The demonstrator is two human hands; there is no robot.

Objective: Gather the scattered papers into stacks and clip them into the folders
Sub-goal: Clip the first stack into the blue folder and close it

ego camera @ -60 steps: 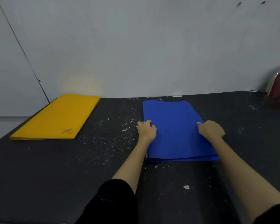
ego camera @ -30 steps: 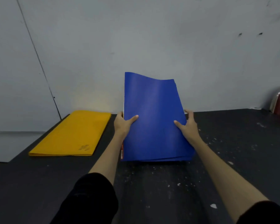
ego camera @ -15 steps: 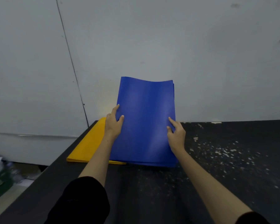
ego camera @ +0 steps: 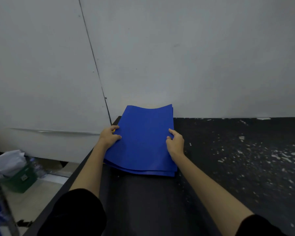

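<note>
A stack of blue folders (ego camera: 143, 142) lies at the far left corner of the black table (ego camera: 228, 167), its far end curled up against the wall. My left hand (ego camera: 109, 136) grips its left edge and my right hand (ego camera: 174, 142) grips its right edge. Under the blue stack only a thin sliver of the yellow folder (ego camera: 114, 130) shows by my left fingers; the rest is covered.
White paint flecks (ego camera: 262, 154) speckle the table's right side. The grey wall (ego camera: 177, 57) stands right behind the stack. Beyond the table's left edge, on the floor, sits a green bin (ego camera: 19, 178) with white crumpled paper.
Both hands lifted the blue stack off the table's middle, carried it left, and lowered it flat over the yellow folder. The view has turned left.
</note>
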